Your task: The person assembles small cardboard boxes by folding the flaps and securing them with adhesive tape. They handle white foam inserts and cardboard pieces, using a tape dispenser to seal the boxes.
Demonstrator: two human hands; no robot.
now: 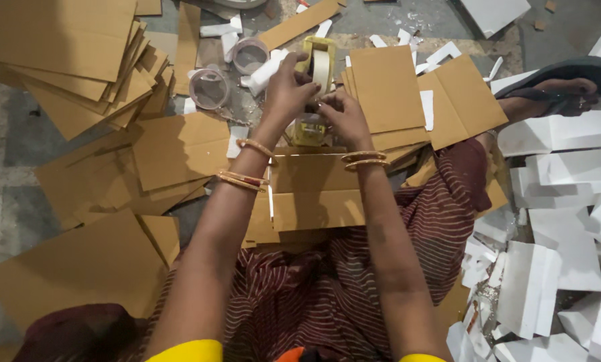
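The left hand [286, 87] is curled around the upper side of a yellow tape dispenser [316, 90], fingers bent over the roll of pale tape [321, 67] at its far end. The right hand [344, 115] pinches narrowly at the middle of the dispenser, fingertips close together on it or on the tape end; which of the two cannot be told. The dispenser stands with its long axis running away from the person, roll end farthest and the yellow base nearest, just above the far edge of a folded brown cardboard box [310, 191] that lies across the lap. Both wrists wear gold-coloured bangles [364, 159].

Beyond the dispenser, flat brown cardboard sheets [388, 87] lie to its right, and a large loose stack of cardboard [72, 60] fans out at the far left. Two clear round tubs [210, 87] sit just left of the left hand, among short white foam pieces. To the right, white foam slabs [569, 194] are heaped beside the person's leg, and a foot in a dark sandal [569, 80] shows above them. Everything rests on a grey concrete floor [5, 161], littered with scraps.
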